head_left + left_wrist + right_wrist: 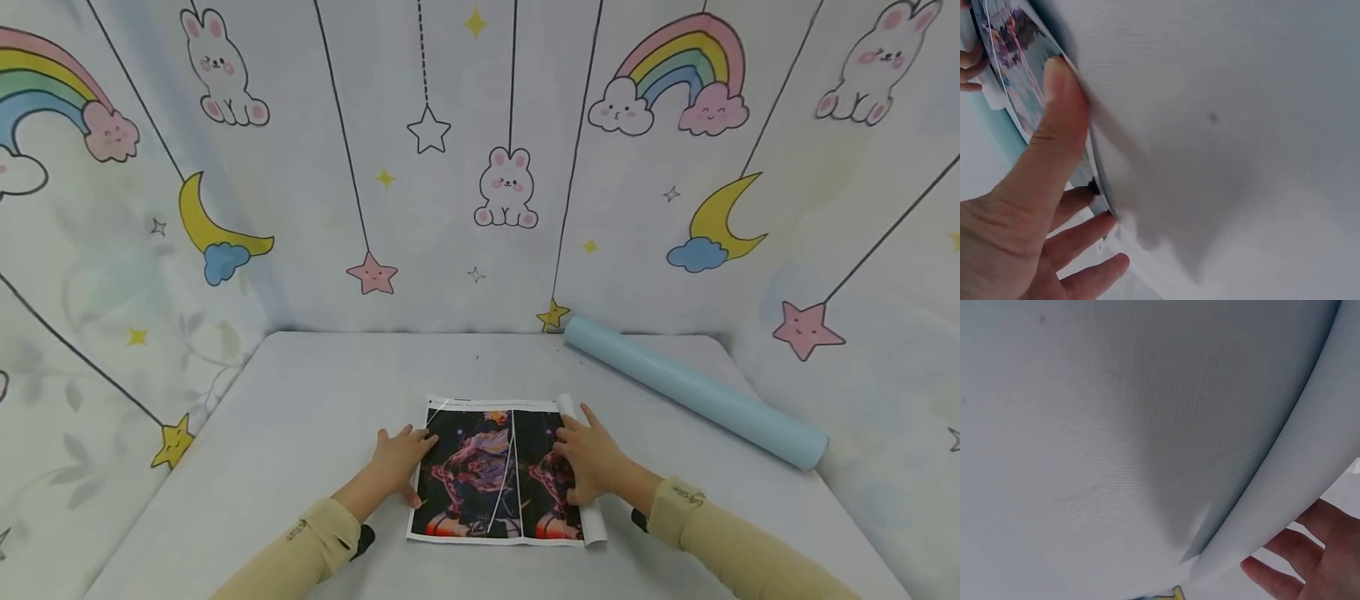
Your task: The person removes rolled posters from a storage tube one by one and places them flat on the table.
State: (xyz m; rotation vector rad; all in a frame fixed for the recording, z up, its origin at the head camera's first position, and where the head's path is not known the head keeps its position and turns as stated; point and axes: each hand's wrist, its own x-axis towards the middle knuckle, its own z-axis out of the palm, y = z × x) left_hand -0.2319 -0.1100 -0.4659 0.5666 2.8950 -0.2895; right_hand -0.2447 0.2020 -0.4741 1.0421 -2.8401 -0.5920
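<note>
A printed paper sheet [472,467] lies on the table, bearing dark, colourful pictures split by a white strip. Its right side is curled into a narrow white roll [594,521], seen close up as a long pale tube [1291,456] in the right wrist view. My left hand [393,462] rests at the sheet's left edge with fingers spread. In the left wrist view the thumb [1060,119] lies along that edge. My right hand [592,454] touches the sheet beside the roll, fingers extended and spread. The roll hides part of the right fingers in the right wrist view.
A long light-blue roll [697,392] lies slantwise at the table's back right. The white table [337,383] is enclosed by fabric walls [450,208] printed with rabbits, stars, moons and rainbows. Thin pale lines cross the sheet; I cannot tell whether they are creases or glare.
</note>
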